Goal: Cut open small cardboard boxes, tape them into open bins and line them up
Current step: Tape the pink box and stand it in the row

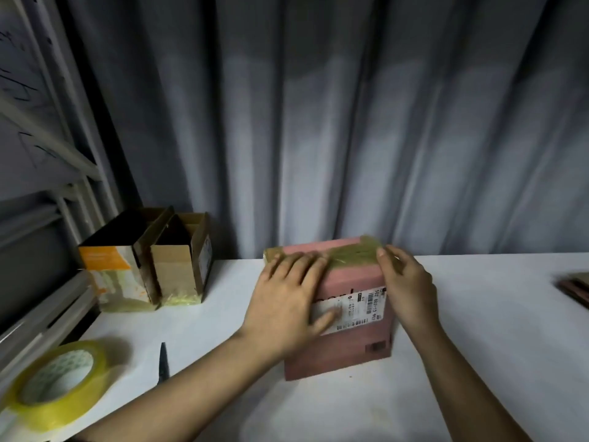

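A pink cardboard box (350, 352) with a white shipping label lies on the white table, its far end wrapped in yellowish tape. My left hand (287, 295) lies flat on the box's top with fingers spread, pressing on the label and the taped end. My right hand (404, 288) rests against the box's right side, with straight fingers touching the taped corner. Two open-topped cardboard bins (146, 269) stand side by side at the back left, their bases taped. A roll of yellowish tape (60, 381) lies at the front left, and a dark blade tip (163, 362) lies beside it.
A grey curtain (350, 122) hangs behind the table. A metal frame (47, 154) stands at the left. Flattened cardboard (577, 288) shows at the right edge. The white table (494, 330) extends bare to the right of the box.
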